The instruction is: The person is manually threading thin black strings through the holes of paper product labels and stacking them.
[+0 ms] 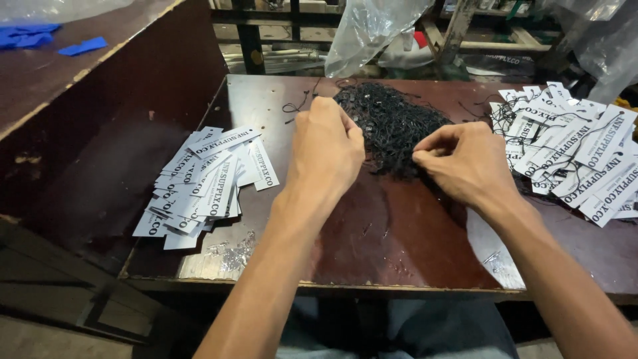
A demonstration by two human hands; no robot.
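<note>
A tangled heap of thin black strings point(392, 123) lies at the middle back of a dark brown table point(392, 233). My left hand point(324, 149) hovers at the heap's left edge with fingers curled; what it grips is hidden behind the hand. My right hand point(465, 163) is at the heap's right front, thumb and forefinger pinched together on a black string. A fanned pile of white paper tags without strings point(203, 183) lies to the left. A second pile of white tags with black strings attached point(571, 149) lies to the right.
A raised dark wooden surface point(73, 60) with blue scraps point(83, 46) stands at the left. Clear plastic bags point(372, 30) hang behind the table. A loose black string loop point(296, 105) lies near the back. The table's front edge point(319, 286) is worn.
</note>
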